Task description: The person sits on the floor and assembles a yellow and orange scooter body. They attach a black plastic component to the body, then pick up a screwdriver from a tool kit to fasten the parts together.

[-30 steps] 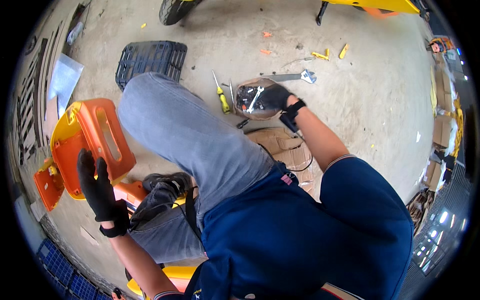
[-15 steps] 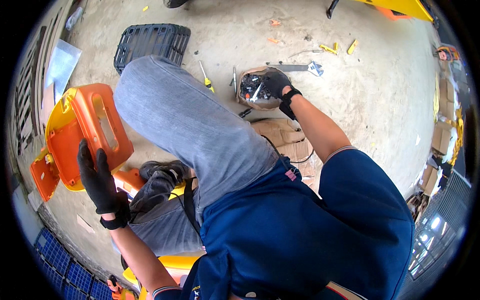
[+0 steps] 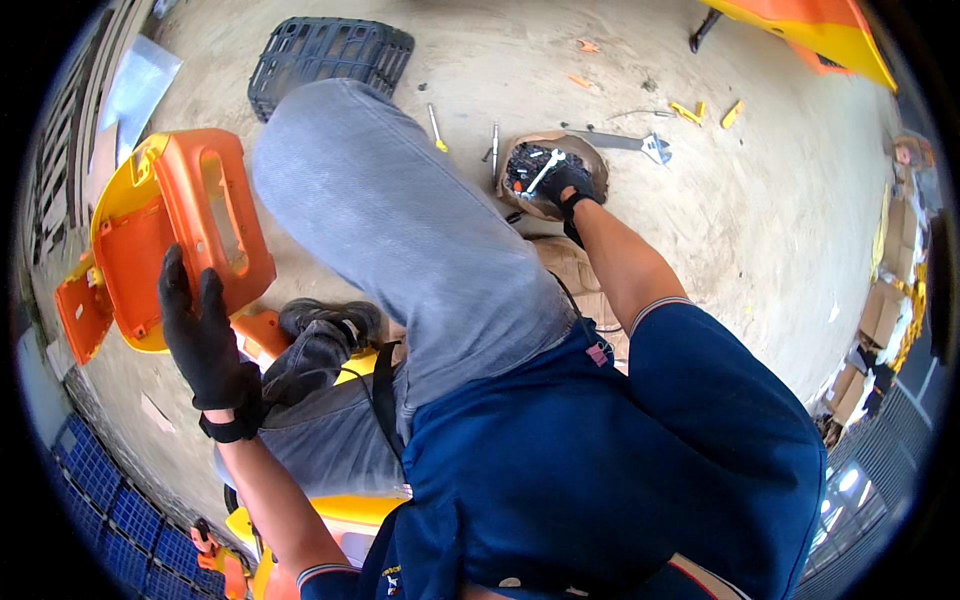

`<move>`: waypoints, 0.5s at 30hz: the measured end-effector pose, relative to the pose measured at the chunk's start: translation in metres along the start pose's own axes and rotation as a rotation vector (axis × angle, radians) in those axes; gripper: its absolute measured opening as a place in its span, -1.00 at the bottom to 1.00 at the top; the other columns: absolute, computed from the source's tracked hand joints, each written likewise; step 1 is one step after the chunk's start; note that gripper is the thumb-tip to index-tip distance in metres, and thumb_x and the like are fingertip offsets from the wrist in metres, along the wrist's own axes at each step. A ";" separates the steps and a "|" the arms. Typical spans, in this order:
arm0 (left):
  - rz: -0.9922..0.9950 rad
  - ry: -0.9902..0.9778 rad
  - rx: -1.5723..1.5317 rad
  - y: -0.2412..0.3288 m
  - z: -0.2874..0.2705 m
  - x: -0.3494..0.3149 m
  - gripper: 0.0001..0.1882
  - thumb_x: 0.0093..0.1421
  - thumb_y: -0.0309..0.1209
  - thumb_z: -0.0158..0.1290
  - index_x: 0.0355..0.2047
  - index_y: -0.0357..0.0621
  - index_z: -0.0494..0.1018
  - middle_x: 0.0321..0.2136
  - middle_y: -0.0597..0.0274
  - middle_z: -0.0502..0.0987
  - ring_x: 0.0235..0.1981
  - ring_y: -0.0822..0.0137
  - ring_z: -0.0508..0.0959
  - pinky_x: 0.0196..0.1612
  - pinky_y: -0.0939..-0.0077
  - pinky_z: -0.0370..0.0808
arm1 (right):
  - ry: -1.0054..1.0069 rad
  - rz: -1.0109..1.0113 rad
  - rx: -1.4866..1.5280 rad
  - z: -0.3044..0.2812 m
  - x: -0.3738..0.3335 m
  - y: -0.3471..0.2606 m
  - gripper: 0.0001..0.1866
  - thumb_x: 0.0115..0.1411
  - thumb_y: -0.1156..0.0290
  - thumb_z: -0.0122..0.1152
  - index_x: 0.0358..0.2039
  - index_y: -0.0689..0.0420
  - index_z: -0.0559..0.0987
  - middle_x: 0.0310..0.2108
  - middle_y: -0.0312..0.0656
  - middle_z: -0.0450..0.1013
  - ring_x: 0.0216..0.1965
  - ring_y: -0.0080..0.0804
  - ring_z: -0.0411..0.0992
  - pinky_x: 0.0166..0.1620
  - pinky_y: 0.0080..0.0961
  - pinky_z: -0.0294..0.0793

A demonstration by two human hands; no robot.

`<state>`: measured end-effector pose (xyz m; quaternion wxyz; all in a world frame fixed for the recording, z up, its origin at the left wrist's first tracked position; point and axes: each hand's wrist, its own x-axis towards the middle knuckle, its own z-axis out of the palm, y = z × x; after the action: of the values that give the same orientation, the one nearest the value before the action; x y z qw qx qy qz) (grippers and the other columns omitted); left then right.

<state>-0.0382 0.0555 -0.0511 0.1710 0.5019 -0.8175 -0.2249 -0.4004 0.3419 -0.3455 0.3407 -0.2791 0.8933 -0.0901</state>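
Left hand (image 3: 200, 335): my gloved fingers are extended and slightly parted, gripping nothing; they overlap the orange panel (image 3: 186, 195) from this view, so I cannot tell whether they touch it.
Right hand (image 3: 568, 184): it reaches into the brown container (image 3: 597, 158), my fingertips hidden, so I cannot tell whether they are closed on anything.
Container: on the floor beyond my bent knee (image 3: 320, 130), within arm's reach; its raised sides probably keep the small dark parts (image 3: 521, 163) from scattering.
Wrench (image 3: 544, 172): lying on those parts beside my right hand, likely put there to be easy to spot.
Panel: on the floor to my left, with yellow behind its orange face, seemingly set apart from the loose tools.
Adjustable wrench (image 3: 617, 142) and screwdriver (image 3: 436, 126): flat on the concrete either side of the container, presumably for easy reach.
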 end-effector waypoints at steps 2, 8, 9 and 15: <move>0.005 0.025 -0.024 -0.002 0.003 0.001 -0.55 0.27 -0.49 0.07 0.16 -0.30 0.34 0.13 0.00 0.42 0.15 0.24 0.41 0.20 0.37 0.32 | -0.016 0.018 -0.057 -0.012 -0.005 -0.015 -0.59 0.22 0.10 0.06 0.00 0.00 0.58 0.07 -0.10 0.47 0.11 -0.15 0.40 0.15 -0.28 0.35; 0.068 0.056 0.169 0.002 -0.009 -0.004 -0.55 0.23 -0.49 0.11 0.13 -0.28 0.38 0.09 -0.04 0.46 0.14 0.16 0.44 0.21 0.35 0.32 | 0.132 -0.264 -0.315 0.026 -0.001 -0.005 -0.56 0.24 0.21 -0.04 0.12 -0.02 0.47 0.13 -0.13 0.40 0.18 -0.19 0.28 0.24 -0.23 0.15; 0.120 0.067 0.105 0.004 0.000 0.009 -0.55 0.22 -0.48 0.12 0.12 -0.28 0.38 0.07 -0.06 0.47 0.12 0.13 0.46 0.20 0.34 0.33 | 0.192 -0.134 -0.256 0.072 0.039 0.069 -0.44 0.17 -0.02 0.10 0.15 -0.08 0.45 0.12 -0.22 0.40 0.15 -0.20 0.30 0.24 -0.17 0.17; 0.041 0.090 0.051 -0.001 -0.016 -0.007 -0.54 0.21 -0.42 0.13 0.11 -0.26 0.38 -0.02 -0.11 0.50 0.04 0.03 0.51 0.10 0.30 0.41 | -0.017 -0.278 -0.744 0.091 0.029 0.065 -0.54 0.33 0.25 -0.18 0.18 0.10 0.40 0.23 -0.08 0.31 0.25 -0.23 0.25 0.33 -0.26 0.09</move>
<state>-0.0262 0.0581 -0.0388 0.1995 0.4987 -0.8246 -0.1775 -0.3866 0.3820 -0.4529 0.2081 -0.5026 0.8158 0.1965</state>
